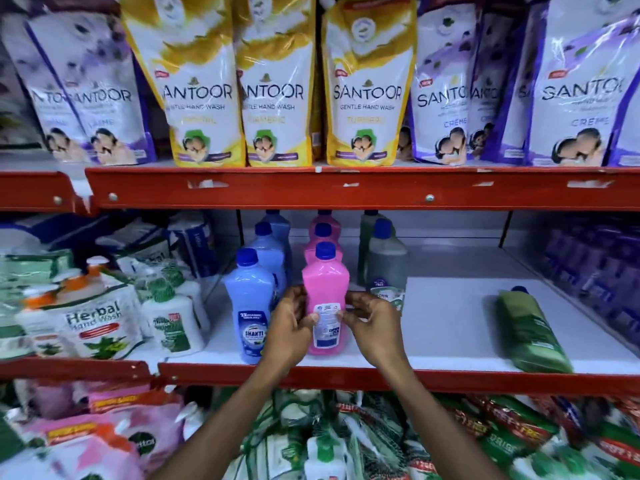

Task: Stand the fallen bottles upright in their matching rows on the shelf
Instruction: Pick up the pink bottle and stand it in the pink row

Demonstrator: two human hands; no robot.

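A pink bottle (325, 289) with a blue cap stands upright at the front of the pink row on the white middle shelf (450, 323). My left hand (291, 327) grips its left side and my right hand (367, 323) its right side, fingers around the label. A row of blue bottles (246, 299) stands just left of it. To its right stands a row of green bottles (386, 265). One green bottle (530, 332) lies on its side at the right of the shelf, cap pointing to the back.
Herbal hand wash packs (97, 323) and pump bottles fill the shelf's left part. Santoor refill pouches (367, 91) line the upper shelf behind a red rail (346, 188). Purple packs (595, 265) sit at the right. Bagged goods lie below.
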